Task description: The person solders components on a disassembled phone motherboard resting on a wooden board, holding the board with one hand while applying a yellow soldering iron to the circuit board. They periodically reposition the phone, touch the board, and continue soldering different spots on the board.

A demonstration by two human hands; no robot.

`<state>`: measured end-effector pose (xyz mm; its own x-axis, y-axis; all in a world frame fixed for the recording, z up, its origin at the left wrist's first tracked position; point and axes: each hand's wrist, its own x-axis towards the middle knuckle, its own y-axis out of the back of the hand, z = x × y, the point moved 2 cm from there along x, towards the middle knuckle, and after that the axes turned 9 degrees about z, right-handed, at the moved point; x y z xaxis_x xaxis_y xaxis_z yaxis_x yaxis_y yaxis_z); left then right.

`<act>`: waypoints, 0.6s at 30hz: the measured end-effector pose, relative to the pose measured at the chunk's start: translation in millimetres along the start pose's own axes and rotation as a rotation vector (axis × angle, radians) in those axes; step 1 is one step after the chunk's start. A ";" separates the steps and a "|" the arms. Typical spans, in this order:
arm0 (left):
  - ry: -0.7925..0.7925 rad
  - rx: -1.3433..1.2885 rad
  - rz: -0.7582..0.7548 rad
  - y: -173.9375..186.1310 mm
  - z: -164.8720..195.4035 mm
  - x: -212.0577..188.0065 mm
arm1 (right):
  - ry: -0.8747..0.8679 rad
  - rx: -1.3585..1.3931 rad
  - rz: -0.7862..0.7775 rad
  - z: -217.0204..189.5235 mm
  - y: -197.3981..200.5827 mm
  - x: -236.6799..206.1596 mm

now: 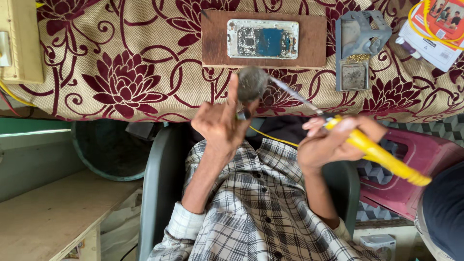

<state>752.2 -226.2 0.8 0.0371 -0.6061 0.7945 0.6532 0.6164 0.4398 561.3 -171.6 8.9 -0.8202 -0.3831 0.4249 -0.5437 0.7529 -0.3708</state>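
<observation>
Your right hand (333, 142) is closed around the yellow soldering iron (377, 154), its tip touching the grey pad (251, 83) pinched in your left hand (220, 123) (index finger raised) — both just below the wooden board (212, 46) bearing the opened phone (263, 38) — on the floral cloth (121, 72).

A maroon floral cloth (121, 72) covers the table — wooden bench (48, 212), red plastic stool (420, 154) nearby.
</observation>
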 end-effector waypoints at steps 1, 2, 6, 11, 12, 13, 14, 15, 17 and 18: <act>0.013 0.000 0.023 -4.7 -5.3 3.6 | -0.045 0.020 0.024 0.2 2.4 7.4; 0.025 -0.004 0.047 -10.4 -10.6 7.8 | -0.086 0.039 0.050 0.3 5.5 14.8; -0.068 0.133 0.014 -36.2 -36.7 32.4 | -0.250 0.063 0.147 3.9 18.4 36.5; -0.587 0.310 -0.009 -68.1 -61.8 67.9 | -0.334 0.085 0.268 10.4 34.3 40.6; -0.663 0.338 0.007 -73.6 -65.6 73.2 | -0.327 0.073 0.276 11.3 36.6 39.3; -0.741 0.366 0.024 -79.4 -69.7 78.3 | -0.309 0.090 0.262 12.1 37.8 37.3; -0.820 0.392 0.042 -83.2 -73.0 80.8 | -0.289 0.105 0.251 12.2 39.0 35.5; -0.815 0.366 0.016 -85.4 -76.2 81.0 | -0.267 0.114 0.240 11.4 40.9 34.9; -0.805 0.317 -0.035 -89.1 -84.4 80.6 | -0.245 0.089 0.237 10.9 43.0 34.3; -0.777 0.308 0.000 -90.0 -88.5 80.2 | -0.235 0.076 0.235 10.1 44.1 34.5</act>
<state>763.3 -374.7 -12.1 -0.5687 -0.1566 0.8075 0.4127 0.7948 0.4449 507.2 -157.1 -1.1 -0.9384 -0.3232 0.1223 -0.3396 0.7967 -0.4999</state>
